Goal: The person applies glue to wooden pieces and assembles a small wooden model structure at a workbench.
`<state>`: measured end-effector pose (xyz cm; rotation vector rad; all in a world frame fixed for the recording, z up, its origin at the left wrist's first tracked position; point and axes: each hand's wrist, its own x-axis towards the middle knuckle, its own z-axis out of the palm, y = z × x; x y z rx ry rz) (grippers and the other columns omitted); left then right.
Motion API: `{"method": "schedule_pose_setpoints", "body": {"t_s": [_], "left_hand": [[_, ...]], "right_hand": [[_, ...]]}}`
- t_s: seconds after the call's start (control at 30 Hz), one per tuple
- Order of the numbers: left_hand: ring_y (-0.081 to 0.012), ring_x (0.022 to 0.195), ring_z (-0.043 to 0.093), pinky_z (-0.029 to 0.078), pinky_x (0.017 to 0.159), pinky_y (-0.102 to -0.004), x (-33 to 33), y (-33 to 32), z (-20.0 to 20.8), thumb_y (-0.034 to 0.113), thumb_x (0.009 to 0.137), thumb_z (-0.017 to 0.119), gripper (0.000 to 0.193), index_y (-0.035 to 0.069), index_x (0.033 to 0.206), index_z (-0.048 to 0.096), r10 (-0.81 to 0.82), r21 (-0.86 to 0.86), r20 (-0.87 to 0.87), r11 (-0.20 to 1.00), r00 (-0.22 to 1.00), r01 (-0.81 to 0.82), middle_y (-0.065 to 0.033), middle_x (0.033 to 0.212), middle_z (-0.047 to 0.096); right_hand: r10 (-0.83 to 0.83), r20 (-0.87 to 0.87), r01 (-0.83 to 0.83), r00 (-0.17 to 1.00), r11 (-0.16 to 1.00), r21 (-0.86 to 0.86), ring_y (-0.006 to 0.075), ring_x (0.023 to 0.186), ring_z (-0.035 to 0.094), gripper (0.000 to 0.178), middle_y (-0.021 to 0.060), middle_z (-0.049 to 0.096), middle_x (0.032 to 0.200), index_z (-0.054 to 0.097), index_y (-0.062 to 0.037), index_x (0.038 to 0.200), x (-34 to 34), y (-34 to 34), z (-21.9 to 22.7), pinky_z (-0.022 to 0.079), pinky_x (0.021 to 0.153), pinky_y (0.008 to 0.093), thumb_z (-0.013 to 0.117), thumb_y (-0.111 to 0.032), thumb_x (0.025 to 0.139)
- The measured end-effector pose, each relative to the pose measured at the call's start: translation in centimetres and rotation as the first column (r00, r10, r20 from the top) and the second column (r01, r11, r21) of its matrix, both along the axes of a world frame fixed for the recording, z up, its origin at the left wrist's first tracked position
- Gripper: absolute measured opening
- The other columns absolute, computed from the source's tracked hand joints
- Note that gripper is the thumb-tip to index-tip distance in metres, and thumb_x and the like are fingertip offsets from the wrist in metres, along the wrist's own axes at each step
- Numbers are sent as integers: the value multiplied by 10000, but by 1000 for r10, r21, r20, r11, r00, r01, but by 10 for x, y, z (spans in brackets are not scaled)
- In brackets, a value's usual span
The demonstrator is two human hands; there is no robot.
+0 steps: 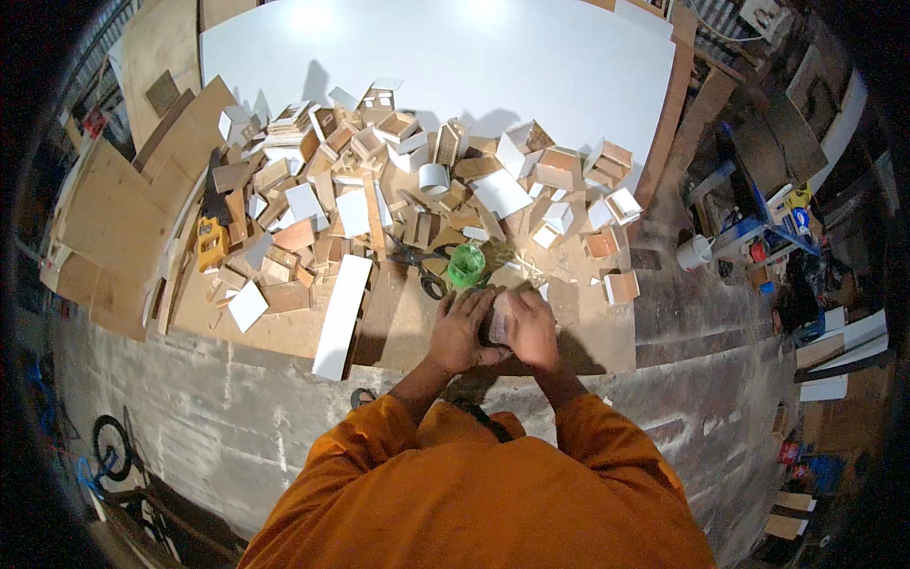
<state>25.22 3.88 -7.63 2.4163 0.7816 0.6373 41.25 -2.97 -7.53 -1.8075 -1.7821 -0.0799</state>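
Observation:
Close in front of my body, my left hand (460, 332) is closed around the left side of a small block-like piece (500, 325) with a greyish-pink face. My right hand (533, 328) curls over the same piece from the right, its fingers bent against it. Much of the piece is hidden by the fingers, so its exact kind does not show. Just beyond my hands stands a green tub (466, 266), open at the top. A pair of scissors with black handles (433, 284) lies left of the tub.
Small wooden boxes and offcuts (370, 209) are heaped across the board. A long white-faced plank (342, 318) lies left of my hands. A saw with a yellow handle (211, 243) rests at the left. Behind stands a large white panel (427, 66); a white bucket (695, 251) is at the right.

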Motion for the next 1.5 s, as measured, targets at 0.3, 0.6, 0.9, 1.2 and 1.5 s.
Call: {"method": "schedule_pose_setpoints", "body": {"t_s": [0.3,0.6,0.9,1.2,1.5], "left_hand": [[-319,1308,404,229,1101,-518,0,-1,-4,555,551,786,1071,95,1423,367,28,64,-71,998,997,-23,-141,1378,471],[-318,1297,413,236,1089,-537,1,-2,1,557,518,799,1095,99,1417,374,36,28,-44,999,998,-35,-131,1372,476],[-325,1291,420,236,1085,-533,2,-3,-8,594,548,771,1058,81,1395,398,47,79,-23,996,999,-45,-149,1357,486],[-313,1296,413,249,1082,-530,2,-4,-3,551,517,806,1072,103,1397,388,40,76,-39,996,998,-37,-135,1352,491],[-319,1298,409,237,1092,-527,2,-3,-6,568,542,788,1050,99,1397,400,52,65,-22,997,998,-51,-139,1356,485]], "right_hand": [[64,-45,-64,997,998,2,412,904,585,326,211,599,947,640,-15,1058,-8,-39,-16,488,809,480,618,-146,761],[0,-35,-3,999,998,-64,359,905,578,336,177,604,984,646,1,1064,3,3,22,468,811,443,631,-40,730],[-3,-321,-21,947,997,-71,340,974,616,264,186,631,1127,671,-4,983,-11,-15,22,482,875,399,671,-33,720],[-160,-459,11,874,951,-310,293,885,633,451,163,646,961,633,-54,1086,2,-3,30,497,783,364,726,-22,647],[7,-108,-25,994,985,-168,393,995,592,435,220,619,1072,613,-34,1155,-14,-32,21,487,876,430,647,-36,721]]}}
